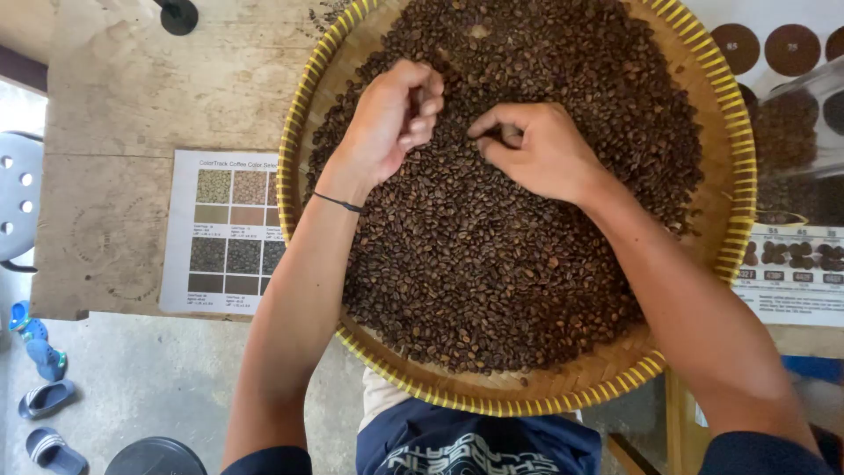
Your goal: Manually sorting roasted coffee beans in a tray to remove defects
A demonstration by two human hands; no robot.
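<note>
A round woven bamboo tray with a yellow rim holds a wide bed of dark roasted coffee beans. My left hand rests on the beans at the upper middle, fingers curled in and pinched on a few beans. My right hand lies just beside it, thumb and fingertips pinched together on a bean. A thin black band sits on my left wrist.
The tray lies on a worn wooden table. A printed colour chart sheet lies at the tray's left, another chart with bean pictures and a clear container at the right. Sandals lie on the concrete floor.
</note>
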